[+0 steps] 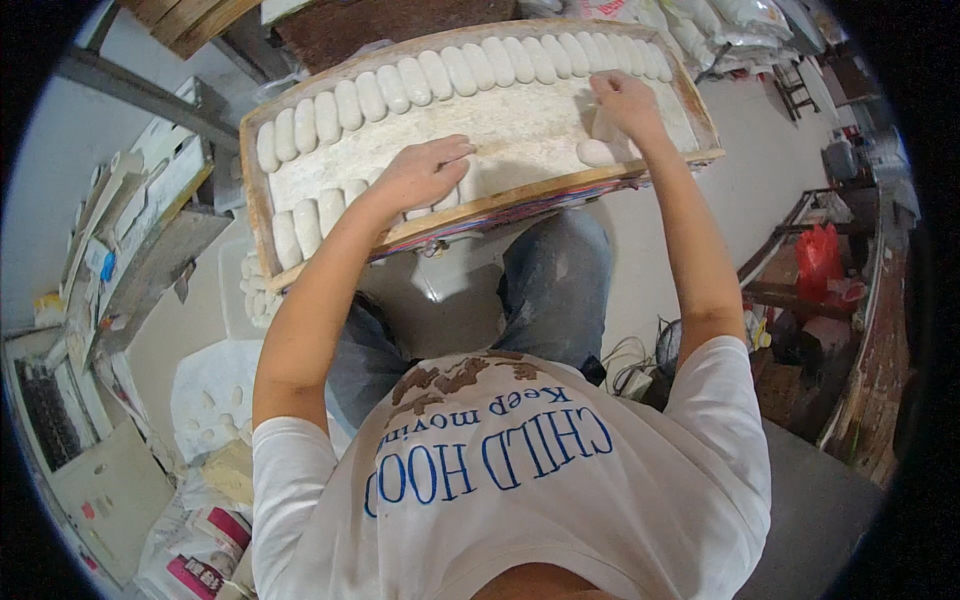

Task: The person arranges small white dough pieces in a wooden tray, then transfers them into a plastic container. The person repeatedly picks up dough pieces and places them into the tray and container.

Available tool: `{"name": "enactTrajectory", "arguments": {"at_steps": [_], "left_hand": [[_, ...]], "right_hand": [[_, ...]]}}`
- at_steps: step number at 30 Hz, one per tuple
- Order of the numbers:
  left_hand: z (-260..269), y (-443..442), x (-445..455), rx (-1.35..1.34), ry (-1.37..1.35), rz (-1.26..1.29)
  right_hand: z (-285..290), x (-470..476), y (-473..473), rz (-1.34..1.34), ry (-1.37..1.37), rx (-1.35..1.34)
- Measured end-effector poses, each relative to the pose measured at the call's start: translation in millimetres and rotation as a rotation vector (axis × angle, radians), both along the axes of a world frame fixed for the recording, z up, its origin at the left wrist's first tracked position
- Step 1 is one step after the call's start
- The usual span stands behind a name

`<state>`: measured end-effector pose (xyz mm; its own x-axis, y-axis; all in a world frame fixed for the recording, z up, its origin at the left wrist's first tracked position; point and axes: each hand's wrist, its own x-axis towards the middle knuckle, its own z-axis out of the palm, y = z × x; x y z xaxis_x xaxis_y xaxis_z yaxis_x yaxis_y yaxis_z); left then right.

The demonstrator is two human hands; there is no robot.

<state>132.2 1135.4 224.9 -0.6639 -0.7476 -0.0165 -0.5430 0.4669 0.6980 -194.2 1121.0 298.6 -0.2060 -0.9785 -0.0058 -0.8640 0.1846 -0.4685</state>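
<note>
A shallow wooden tray [487, 202] dusted with flour lies across my knees. Along its far side runs a close row of oblong white dough pieces [412, 81]. A shorter near row of dough pieces [307, 225] starts at the left corner and passes partly behind my left forearm. My left hand [420, 176] is over the right end of this near row, thumb and fingers apart, with dough below. My right hand [626, 101] has curled fingers near the far row's right part. Below it are a partly covered upright piece [602, 126] and a piece lying crosswise [600, 153].
Dark metal shelving [142, 94] stands at the left. More small dough pieces lie in a pale container [259, 300] and on a white sheet [214, 397] at the lower left. A red plastic bag [817, 259] sits on a rack at the right. Cables [634, 356] lie on the floor.
</note>
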Motion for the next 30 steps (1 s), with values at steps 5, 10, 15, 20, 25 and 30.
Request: {"name": "enactTrajectory", "arguments": {"at_steps": [5, 10, 15, 20, 25, 30], "left_hand": [[21.1, 6.3, -25.7, 0.345, 0.401, 0.399], [43.9, 12.9, -77.6, 0.731, 0.935, 0.499], [44.4, 8.1, -107.8, 1.037, 1.356, 0.531], [34.6, 4.7, -80.2, 1.245, 1.337, 0.391], [21.3, 12.4, -75.1, 1.183, 1.346, 0.474], [17.8, 15.4, -86.3, 1.117, 1.549, 0.808]], "right_hand": [[-31.2, -46.3, -13.4, -0.140, 0.294, 0.255], [-32.5, -22.2, -18.8, 0.014, -0.155, 0.100], [-6.4, -1.6, -11.3, 0.392, -0.575, 0.200], [-13.4, -26.3, 9.5, 0.586, 0.269, 0.334], [-19.9, -25.8, 11.7, 0.357, 0.077, 0.058], [-1.4, 42.8, 26.5, 0.065, -1.122, -0.054]]}}
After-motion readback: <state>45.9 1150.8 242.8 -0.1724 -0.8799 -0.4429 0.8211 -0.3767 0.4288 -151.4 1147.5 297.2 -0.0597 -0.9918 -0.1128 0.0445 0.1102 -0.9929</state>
